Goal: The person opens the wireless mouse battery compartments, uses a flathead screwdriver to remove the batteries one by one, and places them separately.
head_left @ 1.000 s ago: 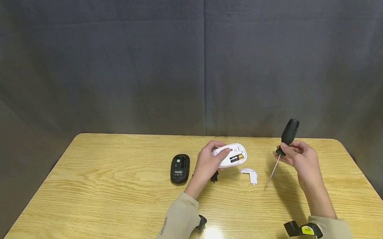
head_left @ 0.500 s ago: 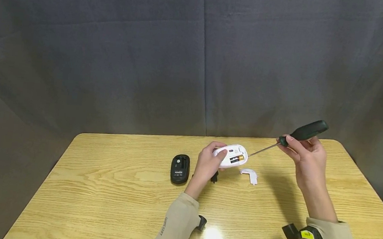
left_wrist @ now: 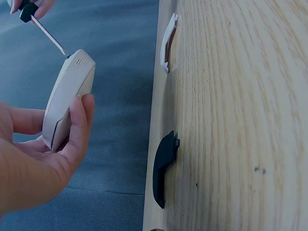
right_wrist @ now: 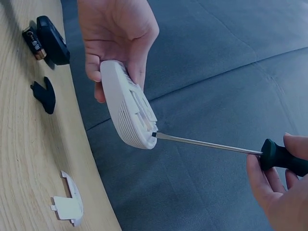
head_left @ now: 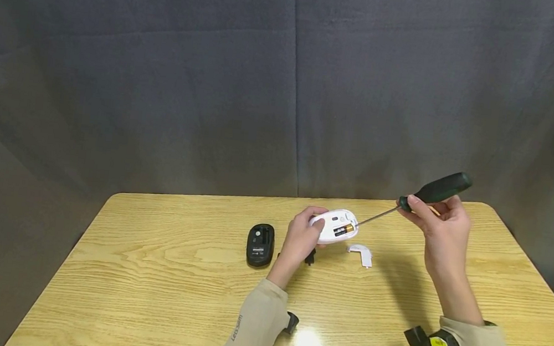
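Right hand (head_left: 443, 233) has swung the green-handled screwdriver (head_left: 437, 189) from shaft-down a second ago to nearly level. Half a second ago the tip sat just short of the white oval plastic mouse (head_left: 336, 226); now it meets the mouse's right end. In the right wrist view the tip (right_wrist: 155, 135) sits in the slot at the edge of the open battery bay. Reads as a pry or poke at the battery end, just engaged.

Right fingers (right_wrist: 262, 180) are curled round the handle near the collar.

Left hand (head_left: 301, 237) has barely moved: fingers wrapped round the mouse, holding it underside-up, lifted off the wooden counter (head_left: 147, 272), centre frame. Battery (head_left: 343, 230) still seated in the bay.

Unmoved on the counter:
- white battery cover (head_left: 361, 253), just right of the mouse
- black mouse (head_left: 261, 243), underside up, to the left
- small black cover (left_wrist: 162, 168), under the left hand
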### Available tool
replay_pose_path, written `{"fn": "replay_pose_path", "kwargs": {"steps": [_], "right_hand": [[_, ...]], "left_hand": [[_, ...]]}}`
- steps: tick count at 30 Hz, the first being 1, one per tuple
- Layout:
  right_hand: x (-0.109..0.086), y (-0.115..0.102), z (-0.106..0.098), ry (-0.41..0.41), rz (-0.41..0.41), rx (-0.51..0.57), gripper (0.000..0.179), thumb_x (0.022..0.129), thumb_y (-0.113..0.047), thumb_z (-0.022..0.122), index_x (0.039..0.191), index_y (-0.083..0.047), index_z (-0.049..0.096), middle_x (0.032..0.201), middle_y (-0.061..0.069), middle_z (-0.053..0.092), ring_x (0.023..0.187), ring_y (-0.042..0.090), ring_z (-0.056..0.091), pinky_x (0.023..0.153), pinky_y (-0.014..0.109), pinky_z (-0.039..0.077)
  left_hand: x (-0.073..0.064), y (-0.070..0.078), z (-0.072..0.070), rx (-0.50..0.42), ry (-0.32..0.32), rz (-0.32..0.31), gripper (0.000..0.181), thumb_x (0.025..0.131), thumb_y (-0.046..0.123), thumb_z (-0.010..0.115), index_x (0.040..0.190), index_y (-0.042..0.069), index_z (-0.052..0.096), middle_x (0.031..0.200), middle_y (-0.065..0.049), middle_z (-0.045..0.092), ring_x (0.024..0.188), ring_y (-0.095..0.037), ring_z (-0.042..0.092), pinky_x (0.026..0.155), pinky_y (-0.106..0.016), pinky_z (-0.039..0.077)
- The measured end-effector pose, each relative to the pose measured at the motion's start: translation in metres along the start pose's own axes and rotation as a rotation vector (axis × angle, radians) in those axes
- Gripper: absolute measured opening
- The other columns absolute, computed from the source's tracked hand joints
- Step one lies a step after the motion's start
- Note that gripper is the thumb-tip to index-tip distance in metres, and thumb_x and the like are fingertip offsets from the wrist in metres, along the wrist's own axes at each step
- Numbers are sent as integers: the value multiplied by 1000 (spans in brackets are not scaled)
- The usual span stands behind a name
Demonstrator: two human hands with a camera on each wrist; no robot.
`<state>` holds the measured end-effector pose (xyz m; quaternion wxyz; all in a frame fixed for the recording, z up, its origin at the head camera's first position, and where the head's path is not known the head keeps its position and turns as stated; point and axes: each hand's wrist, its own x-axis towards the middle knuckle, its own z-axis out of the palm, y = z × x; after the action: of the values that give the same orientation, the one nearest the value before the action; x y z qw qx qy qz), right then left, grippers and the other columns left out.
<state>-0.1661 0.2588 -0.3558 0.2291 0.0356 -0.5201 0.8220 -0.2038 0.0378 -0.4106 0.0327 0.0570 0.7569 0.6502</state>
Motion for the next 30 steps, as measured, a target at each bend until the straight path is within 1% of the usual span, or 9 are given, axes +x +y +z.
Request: {"fn": "replay_pose_path", "kwargs": {"steps": [4,9,13,18,22,26,28,30], "right_hand": [[-2,2,2,3,-30,-82,24,91,12,70,107,-1,59,92,10,65,82,17,76,78,31,59],[-4,4,4,5,-53,-154,24,90,12,73,105,-2,62,95,10,65,82,15,75,77,29,60],[-6,5,6,5,-66,-188,25,88,12,74,104,-3,63,94,10,66,81,15,74,75,29,60],[-7,6,8,-17,-55,-187,28,87,15,74,105,-4,63,93,9,65,80,15,74,75,29,60],[-7,7,8,-4,-52,-210,27,86,14,75,104,-4,65,94,9,64,79,13,73,74,27,60],[-8,7,8,37,-91,-243,26,85,13,76,102,-4,66,94,11,61,77,13,73,72,25,60],[-8,7,8,51,-120,-284,26,84,13,78,100,-4,66,93,11,61,75,12,72,71,24,60],[-8,8,8,55,-148,-349,27,84,11,79,101,-5,65,92,10,61,73,11,71,70,23,59]], "left_hand": [[1,0,1,2,14,-12,30,103,4,54,129,-3,66,120,-21,65,80,-19,62,68,-46,62],[1,0,1,-2,22,-18,31,102,5,54,129,-2,66,120,-20,65,79,-17,61,70,-49,62],[2,0,1,-7,20,-11,31,101,6,55,128,-2,67,117,-19,65,80,-17,62,70,-48,62],[2,0,2,-10,8,-1,30,100,6,57,127,-2,67,112,-17,64,78,-16,63,69,-45,63],[1,0,3,-2,7,10,30,100,6,58,127,-3,67,110,-15,64,77,-15,63,68,-46,63],[2,1,3,-2,8,12,31,99,6,58,127,-3,67,112,-17,65,78,-16,63,69,-48,62],[2,1,3,-8,5,8,31,99,7,58,127,-3,67,113,-17,65,80,-16,64,70,-48,63],[2,1,4,-14,0,5,31,99,7,59,127,-2,67,114,-17,65,81,-17,65,70,-48,63]]}}
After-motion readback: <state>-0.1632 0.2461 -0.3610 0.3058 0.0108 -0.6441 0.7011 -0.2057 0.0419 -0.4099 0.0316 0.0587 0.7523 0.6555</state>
